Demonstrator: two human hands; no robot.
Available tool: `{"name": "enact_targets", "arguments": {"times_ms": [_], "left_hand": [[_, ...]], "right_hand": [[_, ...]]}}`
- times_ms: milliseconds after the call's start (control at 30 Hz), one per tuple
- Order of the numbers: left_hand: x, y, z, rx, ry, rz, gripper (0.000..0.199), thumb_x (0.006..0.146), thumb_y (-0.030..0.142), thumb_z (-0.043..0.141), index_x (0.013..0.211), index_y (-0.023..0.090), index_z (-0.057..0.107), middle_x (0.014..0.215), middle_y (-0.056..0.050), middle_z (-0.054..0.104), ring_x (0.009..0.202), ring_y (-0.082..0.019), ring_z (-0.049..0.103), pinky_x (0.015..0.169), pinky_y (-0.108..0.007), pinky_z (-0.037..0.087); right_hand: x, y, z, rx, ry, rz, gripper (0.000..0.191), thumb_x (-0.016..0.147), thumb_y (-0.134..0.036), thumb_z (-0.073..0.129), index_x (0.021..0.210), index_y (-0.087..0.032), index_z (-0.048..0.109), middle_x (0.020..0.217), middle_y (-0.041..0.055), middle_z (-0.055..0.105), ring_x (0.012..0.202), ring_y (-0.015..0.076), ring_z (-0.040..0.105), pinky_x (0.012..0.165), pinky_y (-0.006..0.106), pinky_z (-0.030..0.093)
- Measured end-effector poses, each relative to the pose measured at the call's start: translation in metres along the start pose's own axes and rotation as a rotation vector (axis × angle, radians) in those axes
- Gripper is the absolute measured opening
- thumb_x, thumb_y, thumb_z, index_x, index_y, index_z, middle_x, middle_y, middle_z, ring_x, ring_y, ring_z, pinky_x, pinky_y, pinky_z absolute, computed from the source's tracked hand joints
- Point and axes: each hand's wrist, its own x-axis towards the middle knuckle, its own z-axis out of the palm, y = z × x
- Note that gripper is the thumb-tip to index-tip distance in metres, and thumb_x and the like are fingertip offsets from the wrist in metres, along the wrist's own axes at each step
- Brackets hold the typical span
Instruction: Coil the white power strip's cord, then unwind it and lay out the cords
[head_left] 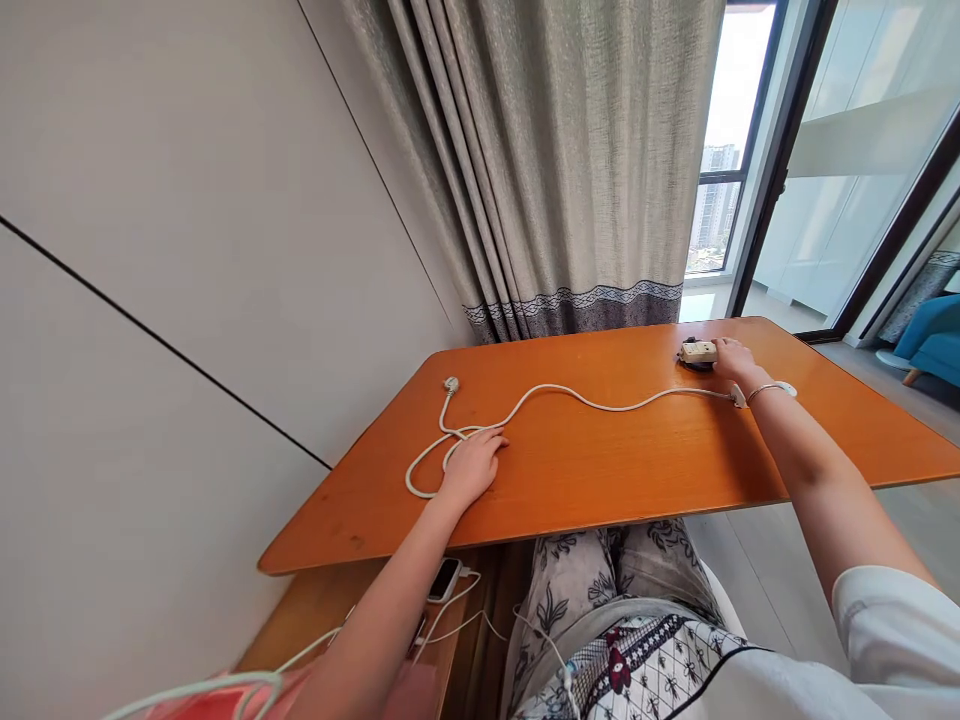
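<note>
A white power cord [577,393] runs across the orange-brown table, looping at the left, where its plug [451,385] lies. My left hand [474,467] rests palm down on the table beside the loop, touching the cord, with its fingers stretched out. At the far right, my right hand [733,358] has its fingers closed on the side of a small beige block [698,351] that looks like a plug adapter. Something black, perhaps a coiled cable, lies under the block. The cord's right end passes beneath my right wrist, where a white fitting [785,388] partly shows.
The wooden tabletop [600,460] extends over my lap. Below its left edge, a phone [445,580] with a white cable lies on a lower wooden surface. A grey curtain [585,150] hangs behind the table, a wall stands left, and a glass door is at the right.
</note>
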Motion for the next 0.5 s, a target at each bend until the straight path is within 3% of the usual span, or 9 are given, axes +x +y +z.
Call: {"name": "enact_targets", "arguments": {"times_ms": [167,300,400,500], "left_hand": [[-0.004,-0.004,-0.006,0.092,-0.021,-0.101,0.043,0.077,0.003,0.039,0.103,0.016,0.071,0.117,-0.015,0.071,0.117,-0.031,0.063,0.1,-0.045,0.048],[-0.002,0.002,-0.009,0.151,-0.062,-0.25,0.034,0.081,0.01,0.041,0.102,0.015,0.068,0.11,-0.017,0.071,0.107,-0.033,0.065,0.09,-0.044,0.051],[0.0,0.01,-0.009,0.165,-0.03,-0.248,0.028,0.084,0.019,0.044,0.096,0.014,0.069,0.105,-0.018,0.071,0.111,-0.035,0.063,0.095,-0.047,0.048],[0.0,0.022,-0.006,0.128,0.036,-0.163,0.023,0.083,0.022,0.047,0.088,0.018,0.069,0.104,-0.018,0.072,0.122,-0.037,0.057,0.106,-0.052,0.042]], "right_hand": [[0.018,-0.01,0.005,-0.005,-0.057,-0.016,0.069,0.082,-0.017,0.055,0.149,-0.012,0.04,0.157,0.0184,0.038,0.147,0.0325,0.032,0.118,0.05,0.028],[0.024,-0.016,0.005,0.001,-0.088,-0.003,0.078,0.082,-0.025,0.059,0.154,-0.017,0.031,0.162,0.019,0.027,0.15,0.0374,0.025,0.117,0.06,0.024],[0.024,-0.02,0.004,0.012,-0.094,-0.011,0.075,0.083,-0.03,0.06,0.152,-0.017,0.034,0.155,0.0228,0.039,0.145,0.0389,0.034,0.113,0.062,0.03],[0.021,-0.024,-0.001,0.022,-0.077,-0.03,0.066,0.082,-0.032,0.065,0.141,-0.009,0.047,0.138,0.0296,0.053,0.135,0.0408,0.046,0.109,0.063,0.031]]}}
